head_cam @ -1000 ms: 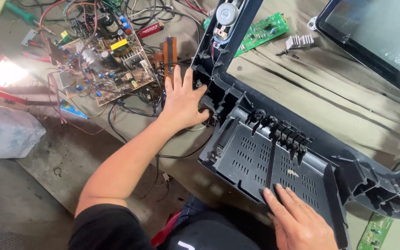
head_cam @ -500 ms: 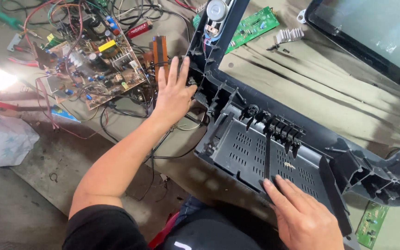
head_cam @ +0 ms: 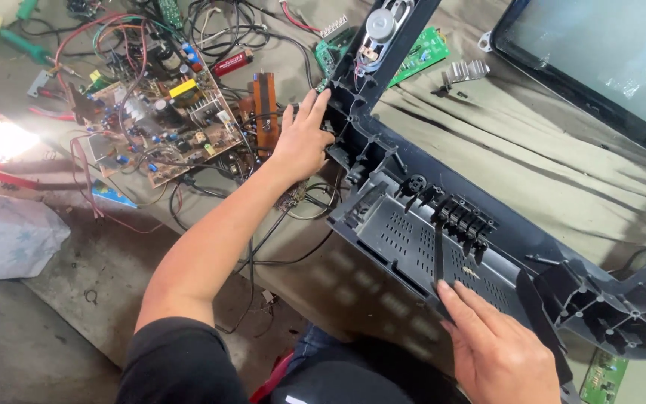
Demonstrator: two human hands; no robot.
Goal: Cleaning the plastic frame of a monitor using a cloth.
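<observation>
Head cam: left hand [head_cam: 302,142], fingers spread, presses dark grey plastic TV front frame [head_cam: 413,224] at its upper rail, long axis running down-right to flat, open right hand [head_cam: 499,348] on vent grille.

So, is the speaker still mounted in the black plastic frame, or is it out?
Mounted. The round speaker sits inside the upper arm of the black frame, near the left hand.

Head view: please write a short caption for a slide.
Left hand and right hand rest on a dark plastic frame beside a circuit board.
</observation>
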